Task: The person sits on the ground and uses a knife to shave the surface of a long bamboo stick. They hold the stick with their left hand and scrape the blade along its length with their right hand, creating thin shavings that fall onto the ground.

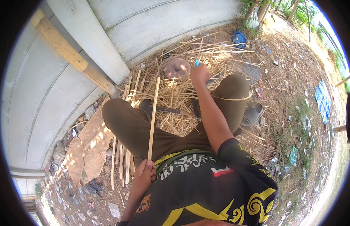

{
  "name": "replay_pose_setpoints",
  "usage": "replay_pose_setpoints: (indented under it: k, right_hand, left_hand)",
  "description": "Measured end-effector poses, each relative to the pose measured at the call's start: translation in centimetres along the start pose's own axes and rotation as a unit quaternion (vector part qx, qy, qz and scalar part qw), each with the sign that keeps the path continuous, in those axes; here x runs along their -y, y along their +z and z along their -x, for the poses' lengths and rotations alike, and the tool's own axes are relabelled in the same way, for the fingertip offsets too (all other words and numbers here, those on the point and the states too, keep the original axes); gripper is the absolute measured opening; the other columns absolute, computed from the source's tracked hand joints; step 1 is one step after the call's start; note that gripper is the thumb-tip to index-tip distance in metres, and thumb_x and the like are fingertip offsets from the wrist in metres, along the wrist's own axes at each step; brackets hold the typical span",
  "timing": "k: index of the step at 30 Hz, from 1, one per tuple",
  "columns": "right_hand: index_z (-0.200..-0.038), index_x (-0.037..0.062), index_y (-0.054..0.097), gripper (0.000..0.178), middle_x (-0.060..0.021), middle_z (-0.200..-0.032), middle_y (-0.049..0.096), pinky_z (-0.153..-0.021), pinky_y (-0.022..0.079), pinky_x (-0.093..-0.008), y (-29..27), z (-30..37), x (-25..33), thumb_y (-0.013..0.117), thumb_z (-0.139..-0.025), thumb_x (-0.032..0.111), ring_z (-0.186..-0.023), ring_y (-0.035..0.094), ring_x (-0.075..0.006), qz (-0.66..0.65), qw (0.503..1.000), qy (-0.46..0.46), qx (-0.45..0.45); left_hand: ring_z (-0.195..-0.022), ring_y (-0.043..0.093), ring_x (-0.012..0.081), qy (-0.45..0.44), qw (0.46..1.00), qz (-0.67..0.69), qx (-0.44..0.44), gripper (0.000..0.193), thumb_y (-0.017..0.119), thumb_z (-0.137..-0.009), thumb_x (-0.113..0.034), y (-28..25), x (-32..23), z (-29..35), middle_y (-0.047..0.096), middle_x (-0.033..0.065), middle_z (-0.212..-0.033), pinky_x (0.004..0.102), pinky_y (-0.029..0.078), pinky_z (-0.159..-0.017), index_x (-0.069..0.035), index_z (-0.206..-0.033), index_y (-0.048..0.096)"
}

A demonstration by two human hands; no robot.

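Note:
My left hand [145, 171], at my left hip, is closed round the lower end of a long, pale bamboo strip [154, 116]. The strip slants up across my left thigh, its far end in the air. My right hand [199, 74] reaches forward past my right knee, closed on a thing with a bright blue end [197, 62]. The fist hides the rest of it, so its kind cannot be made out. Just left of that fist lies a round, pinkish-brown stone [177, 68]. Between my legs rests a tool with a wooden handle [178, 111].
Bamboo shavings [175, 122] cover the ground around my legs. Split strips [124, 165] lie at my left beside brown cardboard [88, 152]. A pale panel wall [160, 26] with a leaning bamboo pole [65, 45] bounds the left. A grey sandal [252, 115] lies by my right knee.

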State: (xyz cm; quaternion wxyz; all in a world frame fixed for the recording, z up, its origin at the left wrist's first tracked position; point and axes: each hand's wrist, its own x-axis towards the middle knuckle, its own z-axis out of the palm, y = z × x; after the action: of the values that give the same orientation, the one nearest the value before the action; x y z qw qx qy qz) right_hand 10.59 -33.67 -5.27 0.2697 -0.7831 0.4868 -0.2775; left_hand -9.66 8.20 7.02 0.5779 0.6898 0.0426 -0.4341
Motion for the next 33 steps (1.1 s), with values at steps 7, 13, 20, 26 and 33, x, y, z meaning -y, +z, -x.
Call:
replay_pose_setpoints:
  k: [7,13,20,26,33]
  right_hand:
    - [-0.078,-0.0017,0.070,0.029,-0.0159,-0.056,0.059,-0.053,0.047,-0.0422,-4.3,6.6,4.3,0.067,-0.085,0.026,-0.050,0.059,-0.0314,-0.182,0.941,-0.261,0.114]
    - [-0.082,0.0057,0.073,0.016,-0.0190,-0.086,0.070,-0.070,0.054,-0.0445,-8.5,5.3,4.6,0.069,-0.082,0.022,-0.080,0.068,-0.0346,-0.137,0.894,-0.401,0.148]
    - [-0.084,0.0114,0.071,0.017,-0.0127,-0.074,0.069,-0.065,0.055,-0.0453,-7.2,3.6,-1.3,0.064,-0.083,0.027,-0.070,0.069,-0.0339,0.190,0.874,-0.415,0.165]
    - [-0.083,0.0066,0.074,0.014,-0.0144,-0.079,0.073,-0.067,0.058,-0.0415,-5.1,1.8,-2.1,0.062,-0.083,0.014,-0.074,0.073,-0.0313,0.287,0.875,-0.351,0.171]
    - [-0.084,0.0072,0.074,0.013,-0.0124,-0.082,0.073,-0.063,0.058,-0.0411,-8.3,-1.1,0.7,0.062,-0.084,0.014,-0.078,0.074,-0.0304,0.328,0.841,-0.378,0.205]
  left_hand:
    - [-0.055,0.034,0.0017,0.091,0.989,0.118,0.018,0.027,0.041,-0.109,-0.028,0.8,-1.8,-3.5,0.040,-0.0039,-0.073,0.0172,0.029,-0.046,-0.008,-0.092,0.050]
    - [-0.052,0.032,0.0004,0.165,0.976,0.110,0.092,0.030,0.042,-0.108,-0.032,3.8,-6.3,-12.3,0.037,-0.0077,-0.068,0.0159,0.027,-0.044,-0.005,-0.103,0.056]
    - [-0.048,0.029,0.0017,0.113,0.976,0.096,0.163,0.028,0.047,-0.106,-0.034,6.8,-7.3,-20.2,0.034,-0.0075,-0.067,0.0201,0.022,-0.040,-0.007,-0.097,0.050]
    - [-0.048,0.024,0.0017,0.034,0.966,0.145,0.210,0.028,0.045,-0.107,-0.034,6.5,-5.0,-20.0,0.031,-0.0081,-0.067,0.0194,0.017,-0.039,-0.012,-0.090,0.048]
    - [-0.051,0.022,0.0020,0.053,0.956,0.167,0.234,0.028,0.042,-0.108,-0.033,6.0,-5.7,-19.0,0.029,-0.0078,-0.068,0.0197,0.016,-0.040,-0.010,-0.094,0.050]
